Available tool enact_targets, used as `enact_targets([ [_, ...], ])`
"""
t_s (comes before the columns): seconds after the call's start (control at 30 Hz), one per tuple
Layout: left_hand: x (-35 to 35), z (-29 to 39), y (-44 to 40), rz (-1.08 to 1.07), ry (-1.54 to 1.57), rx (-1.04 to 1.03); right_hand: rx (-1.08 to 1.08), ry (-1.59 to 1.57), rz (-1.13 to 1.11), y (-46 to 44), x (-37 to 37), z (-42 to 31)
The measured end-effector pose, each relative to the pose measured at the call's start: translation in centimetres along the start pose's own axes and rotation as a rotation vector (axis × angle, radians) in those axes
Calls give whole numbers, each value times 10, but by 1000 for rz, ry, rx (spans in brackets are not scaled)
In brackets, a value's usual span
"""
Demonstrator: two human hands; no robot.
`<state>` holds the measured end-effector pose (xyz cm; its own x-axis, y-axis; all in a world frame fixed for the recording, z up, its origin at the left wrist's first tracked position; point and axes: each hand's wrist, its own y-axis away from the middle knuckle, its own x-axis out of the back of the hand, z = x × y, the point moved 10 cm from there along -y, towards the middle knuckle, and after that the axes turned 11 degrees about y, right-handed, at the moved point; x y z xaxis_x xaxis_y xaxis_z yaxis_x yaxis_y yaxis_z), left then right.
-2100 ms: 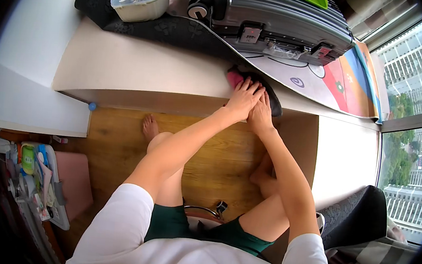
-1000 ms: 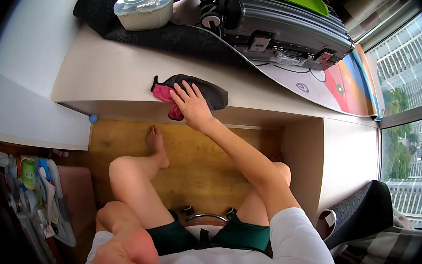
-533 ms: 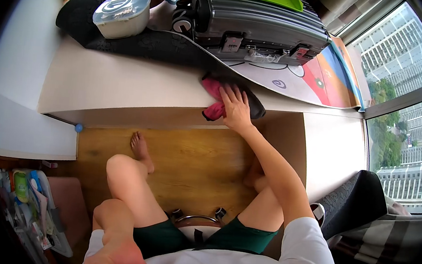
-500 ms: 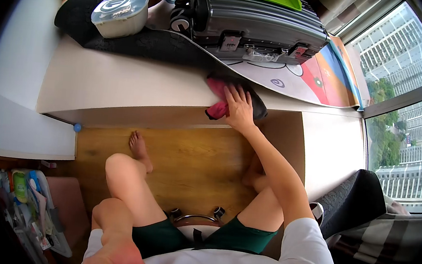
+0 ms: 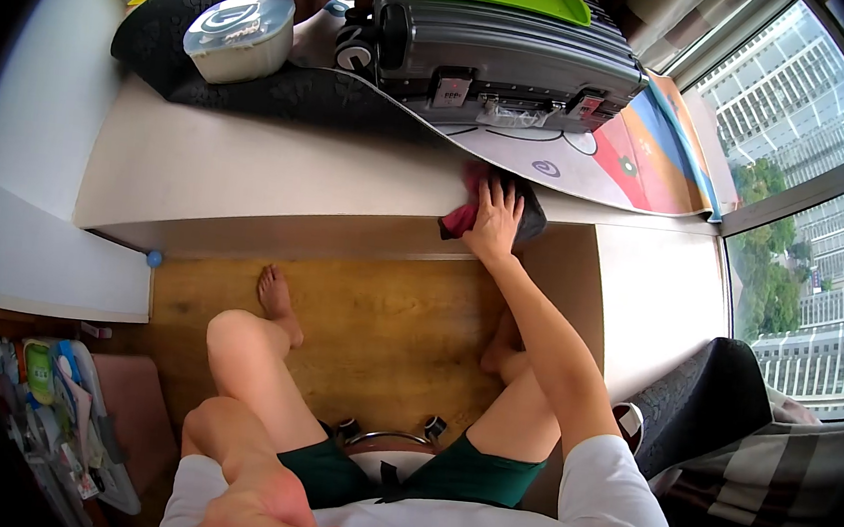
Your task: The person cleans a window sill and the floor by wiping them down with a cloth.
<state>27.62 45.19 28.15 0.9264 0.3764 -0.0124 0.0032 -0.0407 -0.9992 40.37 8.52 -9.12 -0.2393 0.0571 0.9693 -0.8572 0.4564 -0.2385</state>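
Right hand (image 5: 497,222) lies flat over a black-and-pink fabric cloth (image 5: 534,216).
Fingers spread rather than gripping, likely pressing it evenly onto the smooth cream ledge (image 5: 250,163) near its front edge; left hand (image 5: 269,523) low, its openness and hold unclear.

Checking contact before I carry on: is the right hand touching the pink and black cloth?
Touching. The head view shows the right hand spread over the cloth, its fingers lying across the fabric.
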Motion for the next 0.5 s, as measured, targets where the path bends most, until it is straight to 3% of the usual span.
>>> enact_targets([
  [0.13,1,3,-1,-70,-53,23,116,0,40,1,-3,-43],
  [0.23,5,8,1,13,-165,155,234,-36,59,6,3,-88],
  [0.33,6,15,7,-78,-41,174,365,-115,52,13,6,-140],
  [0.4,15,16,20,-2,-62,382,450,-133,45,16,6,-174],
  [0.5,31,0,50,3,-241,193,563,-118,8,21,4,-223],
])
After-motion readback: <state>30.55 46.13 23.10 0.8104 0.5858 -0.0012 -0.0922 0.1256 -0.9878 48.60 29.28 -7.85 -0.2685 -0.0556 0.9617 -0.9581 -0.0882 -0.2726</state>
